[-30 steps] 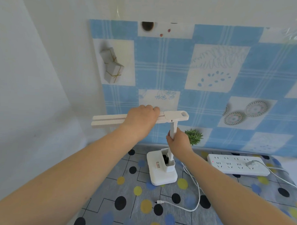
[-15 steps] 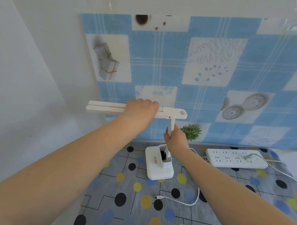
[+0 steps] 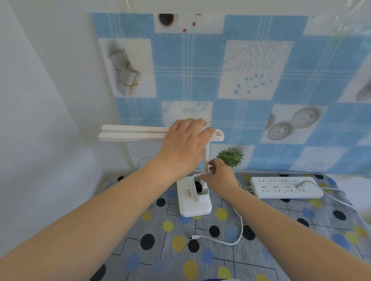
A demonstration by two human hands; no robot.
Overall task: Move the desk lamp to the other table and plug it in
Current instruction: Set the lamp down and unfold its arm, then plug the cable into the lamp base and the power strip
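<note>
desk lamp (image 3: 194, 200) near table's left edge; left hand (image 3: 183, 144) loosening, right hand (image 3: 220, 176) half-open at stem

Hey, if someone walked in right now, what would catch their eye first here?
A white desk lamp stands on the dotted tablecloth, left hand on its head, right hand at its stem. Its cable's loose end lies unplugged in front; a white power strip sits to the right.

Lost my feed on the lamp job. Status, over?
Left hand resting open on lamp head, right hand loose at the stem. Lamp standing on table. Cable end loose, not in power strip. Nothing blocking.
</note>
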